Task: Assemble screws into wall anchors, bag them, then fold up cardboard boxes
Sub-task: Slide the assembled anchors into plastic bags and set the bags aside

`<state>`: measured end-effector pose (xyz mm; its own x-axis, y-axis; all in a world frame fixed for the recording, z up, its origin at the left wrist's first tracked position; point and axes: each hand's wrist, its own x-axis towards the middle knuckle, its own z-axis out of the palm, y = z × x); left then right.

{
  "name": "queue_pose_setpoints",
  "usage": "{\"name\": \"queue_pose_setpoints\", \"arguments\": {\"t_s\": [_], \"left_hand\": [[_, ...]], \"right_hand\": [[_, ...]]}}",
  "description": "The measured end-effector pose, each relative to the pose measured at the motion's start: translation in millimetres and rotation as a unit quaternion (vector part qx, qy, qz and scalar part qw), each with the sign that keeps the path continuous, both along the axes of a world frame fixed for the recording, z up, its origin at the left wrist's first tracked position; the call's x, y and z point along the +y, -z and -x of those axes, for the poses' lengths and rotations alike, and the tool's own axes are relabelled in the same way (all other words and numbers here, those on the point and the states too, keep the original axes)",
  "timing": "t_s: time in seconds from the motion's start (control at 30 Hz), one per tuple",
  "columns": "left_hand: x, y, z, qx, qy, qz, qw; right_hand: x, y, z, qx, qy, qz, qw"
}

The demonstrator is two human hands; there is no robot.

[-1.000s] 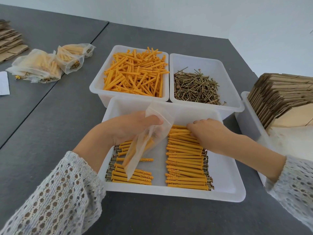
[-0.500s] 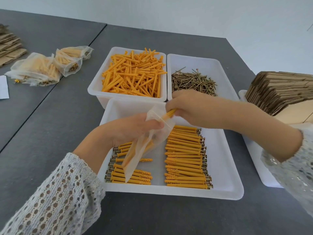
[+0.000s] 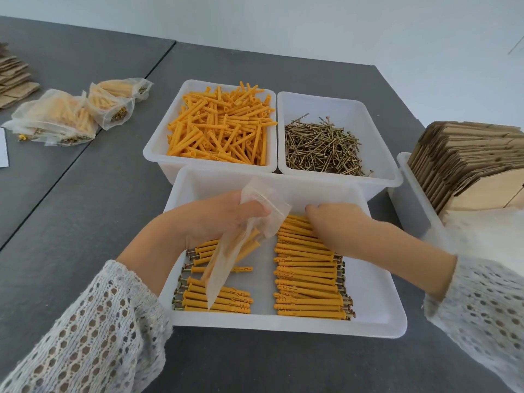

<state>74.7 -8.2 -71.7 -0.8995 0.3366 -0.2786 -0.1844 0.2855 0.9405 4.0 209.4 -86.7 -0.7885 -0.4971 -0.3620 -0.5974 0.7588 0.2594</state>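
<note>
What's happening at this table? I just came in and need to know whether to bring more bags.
A person is bagging assembled anchors. The left hand holds a clear bag open over the front tray, a few anchors already inside. The right hand reaches onto the right row of screw-fitted anchors in the tray. Bins of loose anchors and screws sit behind; filled bags lie far left, flat cardboard at right.
</note>
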Motion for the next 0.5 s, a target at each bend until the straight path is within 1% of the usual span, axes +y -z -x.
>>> {"name": "queue_pose_setpoints", "arguments": {"t_s": [0.17, 0.33, 0.47, 0.5], "left_hand": [[0, -1, 1, -0.001, 0.001, 0.005, 1.000], [-1, -2, -1, 0.004, 0.001, -0.002, 1.000], [0, -2, -1, 0.009, 0.001, -0.013, 1.000], [0, -2, -1, 0.011, 0.002, -0.011, 1.000]], "right_hand": [[6, 6, -4, -0.021, 0.006, 0.019, 1.000], [7, 3, -11, -0.013, -0.002, 0.012, 1.000], [10, -14, -5, -0.097, 0.035, 0.069, 0.992], [10, -22, -1, -0.105, 0.041, 0.086, 0.990]]}}
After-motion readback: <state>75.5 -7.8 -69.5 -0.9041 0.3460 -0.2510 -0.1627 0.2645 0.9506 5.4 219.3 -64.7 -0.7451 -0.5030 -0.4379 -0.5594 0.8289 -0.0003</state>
